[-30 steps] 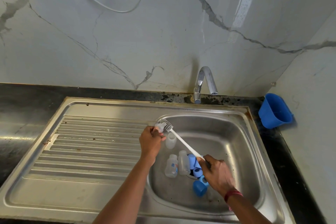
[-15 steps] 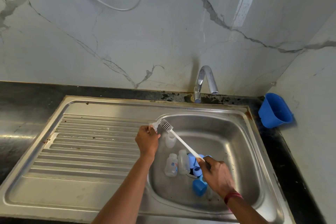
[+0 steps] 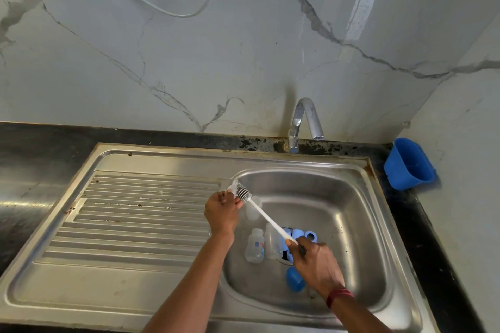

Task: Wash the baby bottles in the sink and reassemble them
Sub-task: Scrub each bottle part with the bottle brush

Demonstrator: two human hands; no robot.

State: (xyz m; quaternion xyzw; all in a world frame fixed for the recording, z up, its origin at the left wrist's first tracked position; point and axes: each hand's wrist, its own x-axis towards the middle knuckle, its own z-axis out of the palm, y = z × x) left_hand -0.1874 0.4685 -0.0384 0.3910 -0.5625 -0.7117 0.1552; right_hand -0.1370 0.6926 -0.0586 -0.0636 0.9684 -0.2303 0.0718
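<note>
i take the tap (image 3: 303,121) as my mark; it stands at the back rim of the sink (image 3: 378,197) with its spout over the bowl.

below and left of the tap, at the bowl's left edge, the left hand (image 3: 223,212) pinches a small clear piece (image 3: 232,187). i cannot tell which bottle part it is. the bristle head of the brush (image 3: 263,215) touches that piece. its white handle slants down and away from the tap into the right hand (image 3: 315,265), whose fingers wrap round the handle's end. the hands are apart, linked only by the brush.

straight below the tap, on the bowl floor, two clear bottles (image 3: 254,244) stand side by side under the handle. a third bottle (image 3: 253,208) sits nearer the tap, just beside the left wall and partly behind the handle. pale blue caps (image 3: 297,234) cluster just right of the pair, partly hidden by the right hand. a darker cap (image 3: 295,280) lies farther from the tap, under the right wrist, near the front wall.

the widest bare floor i see runs from the caps to the bowl's right wall. the ridged drainboard (image 3: 135,211) spreads left of the tap inside a raised lip. right of the tap, past the sink's rim, a blue tub (image 3: 408,163) sits against the side wall. a cable (image 3: 173,12) loops on the wall above and left of the tap.
</note>
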